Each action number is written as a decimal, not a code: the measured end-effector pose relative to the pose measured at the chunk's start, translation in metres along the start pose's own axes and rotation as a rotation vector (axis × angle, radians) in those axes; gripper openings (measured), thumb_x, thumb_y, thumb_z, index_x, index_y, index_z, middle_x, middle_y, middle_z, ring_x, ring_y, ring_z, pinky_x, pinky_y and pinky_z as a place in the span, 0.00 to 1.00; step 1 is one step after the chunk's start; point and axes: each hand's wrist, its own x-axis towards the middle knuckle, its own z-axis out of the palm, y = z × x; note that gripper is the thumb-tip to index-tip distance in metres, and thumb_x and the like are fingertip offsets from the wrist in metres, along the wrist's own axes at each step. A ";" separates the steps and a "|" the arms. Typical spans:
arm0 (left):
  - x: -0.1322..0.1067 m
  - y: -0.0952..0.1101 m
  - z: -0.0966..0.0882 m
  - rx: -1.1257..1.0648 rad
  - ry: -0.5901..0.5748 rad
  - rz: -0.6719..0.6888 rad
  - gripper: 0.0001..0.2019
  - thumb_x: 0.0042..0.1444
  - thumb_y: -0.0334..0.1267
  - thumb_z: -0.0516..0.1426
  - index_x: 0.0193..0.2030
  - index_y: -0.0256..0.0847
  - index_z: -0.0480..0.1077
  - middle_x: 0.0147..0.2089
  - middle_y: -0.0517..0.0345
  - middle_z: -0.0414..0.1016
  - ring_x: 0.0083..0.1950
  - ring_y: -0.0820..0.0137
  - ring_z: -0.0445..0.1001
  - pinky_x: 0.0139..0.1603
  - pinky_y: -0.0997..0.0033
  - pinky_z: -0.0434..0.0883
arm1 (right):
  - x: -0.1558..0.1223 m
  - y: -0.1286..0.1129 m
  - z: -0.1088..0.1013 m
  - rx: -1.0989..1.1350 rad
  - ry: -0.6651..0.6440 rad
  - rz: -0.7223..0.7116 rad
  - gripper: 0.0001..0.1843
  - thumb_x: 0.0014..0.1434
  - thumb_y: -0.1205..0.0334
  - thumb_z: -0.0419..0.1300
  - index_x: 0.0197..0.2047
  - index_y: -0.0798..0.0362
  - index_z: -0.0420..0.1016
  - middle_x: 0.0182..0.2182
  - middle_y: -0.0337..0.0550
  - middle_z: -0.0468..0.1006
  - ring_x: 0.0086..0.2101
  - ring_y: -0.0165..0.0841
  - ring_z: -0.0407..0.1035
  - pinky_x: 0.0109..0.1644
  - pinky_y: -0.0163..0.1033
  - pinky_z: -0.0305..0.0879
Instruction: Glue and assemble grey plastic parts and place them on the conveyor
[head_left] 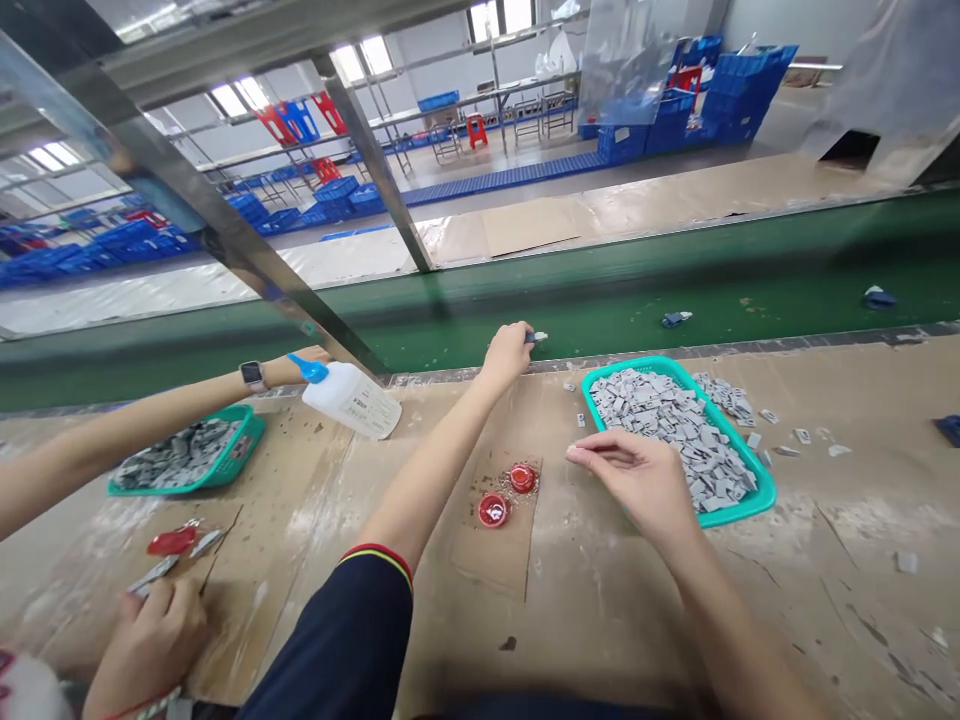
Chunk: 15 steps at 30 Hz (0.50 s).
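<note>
My left hand [508,352] reaches out to the near edge of the green conveyor belt [465,318]. Its fingers are closed on a small dark-blue piece with a white tip [535,338]. My right hand [637,478] is over the cardboard-covered table, left of a teal basket [763,497] filled with small grey pieces [667,425]. Its thumb and fingers are pinched together; a pale speck shows at the tips, too small to name. Two small red cups [493,511] [523,478] with shiny red contents sit between my arms on a cardboard piece [495,575].
At left, a co-worker's hand [154,635] holds a grey piece near a red patch [172,541]; their watch-wearing arm [217,388] stretches past another teal basket [251,440]. A white bottle with blue cap [352,400] tilts beside a metal post [300,310]. Dark-blue pieces [676,319] lie on the belt.
</note>
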 end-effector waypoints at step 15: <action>-0.221 0.008 -0.082 -0.922 0.471 -0.448 0.19 0.39 0.34 0.67 0.40 0.39 0.71 0.40 0.54 0.77 0.42 0.67 0.76 0.46 0.68 0.72 | -0.005 0.029 0.056 0.155 -0.210 0.279 0.18 0.42 0.48 0.68 0.28 0.55 0.77 0.25 0.49 0.80 0.25 0.36 0.73 0.30 0.40 0.70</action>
